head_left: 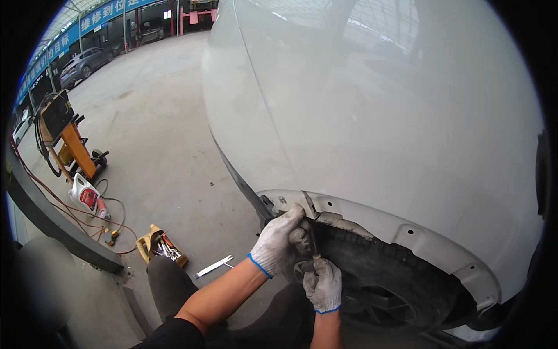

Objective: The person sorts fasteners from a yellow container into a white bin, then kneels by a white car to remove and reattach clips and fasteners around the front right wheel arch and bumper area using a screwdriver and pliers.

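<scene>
Both of my hands wear white knitted gloves with blue cuffs, soiled at the fingers. My left hand (282, 237) is up at the front of the wheel arch edge (372, 221) of a white car. Its fingers are bent and closed at the gap by the panel seam; whatever they grip is hidden. Just below, my right hand (323, 286) is closed around the lower end of a slim tool with a dark shaft (314, 239). The shaft points up into the arch, where its tip is hard to see. Behind both hands is the black tyre (395, 273).
On the floor to the left sits a yellow container of hand tools (152, 247), near a white pry tool (214, 266). Farther left are a white jug (84, 192), red hoses (58, 203), a grey post (64, 224) and an orange wheeled machine (75, 148).
</scene>
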Action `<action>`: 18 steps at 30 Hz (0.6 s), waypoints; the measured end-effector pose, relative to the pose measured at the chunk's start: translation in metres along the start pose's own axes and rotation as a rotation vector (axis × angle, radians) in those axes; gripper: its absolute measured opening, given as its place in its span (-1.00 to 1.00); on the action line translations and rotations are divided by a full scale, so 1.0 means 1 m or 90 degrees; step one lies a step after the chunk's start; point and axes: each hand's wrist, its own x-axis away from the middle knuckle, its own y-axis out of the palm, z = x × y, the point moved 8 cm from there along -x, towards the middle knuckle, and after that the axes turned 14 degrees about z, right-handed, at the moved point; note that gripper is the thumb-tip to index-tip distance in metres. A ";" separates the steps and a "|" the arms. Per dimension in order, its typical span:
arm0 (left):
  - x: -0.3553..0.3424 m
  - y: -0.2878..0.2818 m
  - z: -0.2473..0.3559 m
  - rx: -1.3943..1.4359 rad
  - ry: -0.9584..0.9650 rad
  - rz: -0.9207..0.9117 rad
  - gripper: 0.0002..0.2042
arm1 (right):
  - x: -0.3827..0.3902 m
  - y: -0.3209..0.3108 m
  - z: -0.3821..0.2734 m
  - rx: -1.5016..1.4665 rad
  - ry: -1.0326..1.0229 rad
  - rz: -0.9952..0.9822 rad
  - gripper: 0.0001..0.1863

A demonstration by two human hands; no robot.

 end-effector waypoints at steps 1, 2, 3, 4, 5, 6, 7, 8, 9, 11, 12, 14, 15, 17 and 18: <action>0.000 0.001 0.002 0.007 0.011 0.015 -0.71 | 0.005 0.003 0.003 -0.094 0.089 -0.002 -0.67; -0.001 0.001 0.000 0.004 0.005 -0.003 -0.72 | 0.004 -0.002 -0.004 -0.034 -0.016 0.048 -0.70; -0.003 -0.001 -0.003 0.000 0.000 -0.021 -0.72 | 0.006 -0.007 -0.007 0.025 -0.120 0.097 -0.72; -0.005 -0.003 -0.004 -0.006 -0.004 -0.037 -0.72 | 0.008 -0.007 -0.012 0.081 -0.222 0.145 -0.73; -0.006 -0.001 -0.005 0.005 -0.011 -0.060 -0.72 | 0.020 -0.005 -0.032 0.213 -0.465 0.248 -0.75; -0.006 0.001 -0.005 0.016 -0.019 -0.082 -0.72 | 0.018 -0.005 -0.030 0.199 -0.447 0.237 -0.74; -0.005 0.002 -0.006 0.029 -0.029 -0.104 -0.72 | 0.016 -0.003 -0.029 0.188 -0.427 0.226 -0.74; -0.006 0.001 -0.005 0.035 -0.032 -0.110 -0.72 | 0.014 -0.001 -0.029 0.176 -0.408 0.215 -0.74; -0.006 0.001 -0.005 0.040 -0.035 -0.116 -0.72 | 0.009 -0.002 -0.013 0.028 -0.210 0.167 -0.71; -0.006 -0.001 -0.004 0.045 -0.029 -0.093 -0.72 | -0.004 -0.003 -0.011 0.136 -0.194 0.024 -0.64; -0.006 0.001 -0.006 0.044 -0.026 -0.068 -0.72 | -0.010 -0.012 0.004 0.171 -0.216 -0.001 -0.62; -0.006 0.001 -0.006 0.041 -0.018 -0.051 -0.72 | -0.011 -0.011 0.008 0.204 -0.230 -0.018 -0.60; -0.005 0.001 -0.006 0.043 -0.020 -0.061 -0.72 | -0.009 -0.013 0.007 0.196 -0.250 0.018 -0.61; -0.005 0.002 -0.004 0.046 -0.020 -0.080 -0.72 | 0.002 -0.009 -0.012 0.164 -0.316 0.114 -0.62; -0.005 0.003 -0.005 0.049 -0.023 -0.090 -0.72 | 0.011 -0.005 -0.026 0.139 -0.360 0.174 -0.63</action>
